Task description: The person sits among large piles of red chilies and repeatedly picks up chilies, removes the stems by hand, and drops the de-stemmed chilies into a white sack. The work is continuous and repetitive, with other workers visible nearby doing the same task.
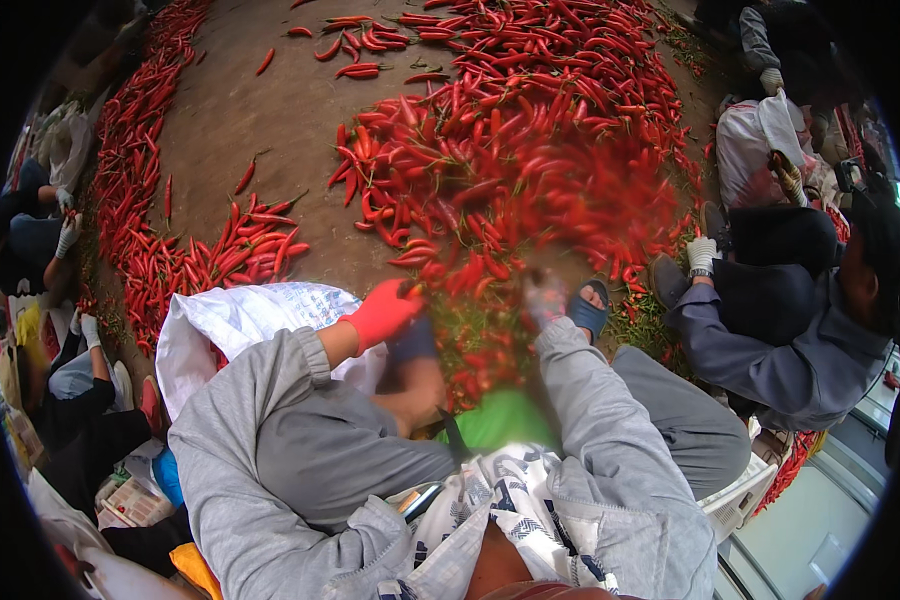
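My left hand (385,313), in a red glove, is raised beside the white woven sack (232,311). Its fingers are bent around something small and dark, perhaps a pepper stem. My right hand (544,298), in a greyish glove, is blurred by motion at the near edge of the heap of red chili peppers (480,142); whether it holds anything cannot be made out. Between my hands, green stems and red pieces (476,337) lie on the ground, above a bright green thing (506,420) between my legs. Some red peppers show inside the mouth of the sack.
A co-worker (772,322) sits close on the right, with a gloved hand near the peppers. Another person handles a white sack (750,142) at upper right. More people sit along the left. A pepper row (131,180) curves along the left, and a white plastic crate (742,491) stands at lower right.
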`<action>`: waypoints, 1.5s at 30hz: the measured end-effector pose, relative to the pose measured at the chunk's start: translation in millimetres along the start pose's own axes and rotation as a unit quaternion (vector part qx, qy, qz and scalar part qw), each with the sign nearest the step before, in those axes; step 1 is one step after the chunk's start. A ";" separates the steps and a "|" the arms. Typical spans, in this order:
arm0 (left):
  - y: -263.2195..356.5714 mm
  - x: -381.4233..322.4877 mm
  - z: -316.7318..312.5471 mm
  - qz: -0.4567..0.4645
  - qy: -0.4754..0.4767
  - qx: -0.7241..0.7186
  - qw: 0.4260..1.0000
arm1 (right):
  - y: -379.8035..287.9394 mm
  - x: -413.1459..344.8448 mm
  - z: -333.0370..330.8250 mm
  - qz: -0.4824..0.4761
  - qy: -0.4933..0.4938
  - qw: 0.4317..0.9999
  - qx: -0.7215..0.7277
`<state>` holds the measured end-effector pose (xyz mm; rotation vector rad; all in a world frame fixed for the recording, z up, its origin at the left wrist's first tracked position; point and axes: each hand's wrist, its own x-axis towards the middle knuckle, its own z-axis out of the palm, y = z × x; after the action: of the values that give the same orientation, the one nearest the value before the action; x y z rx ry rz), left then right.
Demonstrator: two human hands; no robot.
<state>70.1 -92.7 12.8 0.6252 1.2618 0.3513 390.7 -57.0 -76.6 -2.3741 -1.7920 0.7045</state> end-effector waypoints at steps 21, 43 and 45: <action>12.1 2.0 5.1 0.002 0.009 -0.030 0.999 | -1.2 59.2 13.1 -0.205 -0.185 0.925 -0.261; 58.1 -17.7 21.6 0.379 0.119 0.125 0.909 | -156.1 -47.8 -110.5 -0.181 -0.247 0.903 0.302; 60.5 -20.6 17.8 0.441 0.133 0.227 0.858 | -155.1 -44.7 -110.6 -0.172 -0.265 0.898 0.305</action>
<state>86.8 -61.2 68.8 1.6179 1.2606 0.9357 288.5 -27.9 87.7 -1.4931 -1.7165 1.6690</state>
